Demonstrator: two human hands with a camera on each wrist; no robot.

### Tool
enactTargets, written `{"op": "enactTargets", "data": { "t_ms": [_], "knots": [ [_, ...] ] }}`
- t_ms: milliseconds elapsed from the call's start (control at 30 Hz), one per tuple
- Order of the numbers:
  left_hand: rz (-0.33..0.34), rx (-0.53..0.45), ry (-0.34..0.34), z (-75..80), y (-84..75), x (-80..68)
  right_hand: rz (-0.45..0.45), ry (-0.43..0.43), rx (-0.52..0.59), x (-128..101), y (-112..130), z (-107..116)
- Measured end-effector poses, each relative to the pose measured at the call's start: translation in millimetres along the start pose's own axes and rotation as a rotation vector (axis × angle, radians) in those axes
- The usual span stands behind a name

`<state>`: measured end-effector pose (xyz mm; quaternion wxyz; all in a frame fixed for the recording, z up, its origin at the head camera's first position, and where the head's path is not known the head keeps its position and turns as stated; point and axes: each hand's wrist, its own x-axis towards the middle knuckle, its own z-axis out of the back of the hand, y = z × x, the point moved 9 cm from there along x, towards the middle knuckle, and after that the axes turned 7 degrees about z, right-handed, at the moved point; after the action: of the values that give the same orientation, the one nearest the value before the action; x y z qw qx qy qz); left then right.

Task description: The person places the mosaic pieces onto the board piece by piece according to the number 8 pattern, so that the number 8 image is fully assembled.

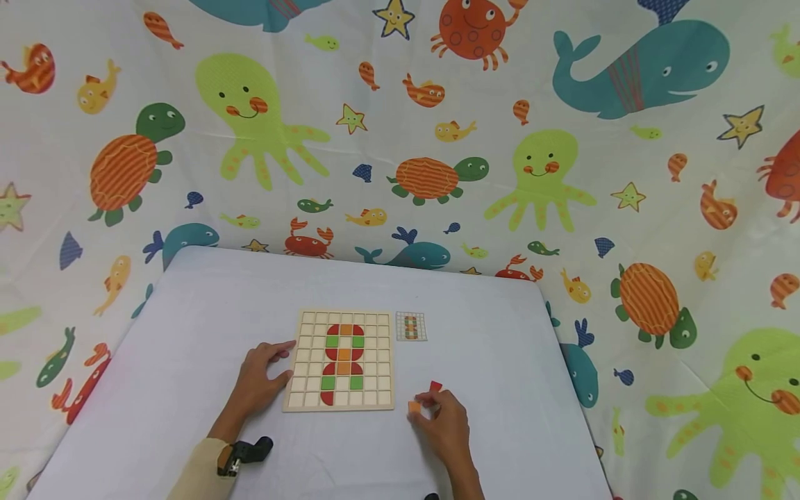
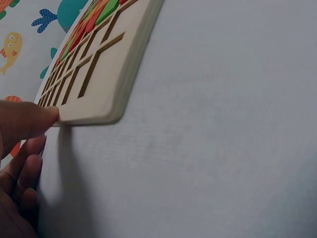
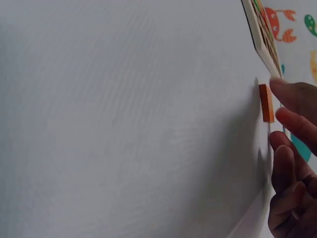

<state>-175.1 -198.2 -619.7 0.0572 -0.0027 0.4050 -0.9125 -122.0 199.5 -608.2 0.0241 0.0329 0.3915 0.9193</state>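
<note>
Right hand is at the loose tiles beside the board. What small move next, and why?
Probably pinch the orange tile with the right hand and lift it toward the board: fingertips already touch it, the bottom row has empty cells beside the red piece, and the left hand steadies the edge.

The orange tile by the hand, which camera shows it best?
The right wrist view: the orange tile is big there, edge-on beside the right hand's fingertips. The head view shows it small, partly behind that hand. The left wrist view misses it.
</note>
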Motion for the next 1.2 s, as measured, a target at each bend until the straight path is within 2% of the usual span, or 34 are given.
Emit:
{"op": "enactTargets", "data": {
  "t_ms": [233, 433, 767, 967, 1200],
  "knots": [
    [-0.018, 0.014, -0.025, -0.1, 0.2, -0.7, -0.014, 0.025, -0.064, 1, -5, -4],
    [-0.002, 0.02, -0.011, -1.2, 2.6, 0.7, -0.002, 0.024, -0.079, 3, -3, -4],
    [0.005, 0.015, 0.002, -1.5, 2.4, 0.7, 0.033, 0.091, -0.085, 2, 5, -7],
    [-0.011, 0.011, -0.024, 0.1, -1.0, -1.2, 0.089, 0.092, -0.077, 3, 11, -8],
    [-0.011, 0.015, -0.021, -1.9, 0.7, -1.2, 0.078, 0.117, -0.035, 5, 9, -14]
  ]
}}
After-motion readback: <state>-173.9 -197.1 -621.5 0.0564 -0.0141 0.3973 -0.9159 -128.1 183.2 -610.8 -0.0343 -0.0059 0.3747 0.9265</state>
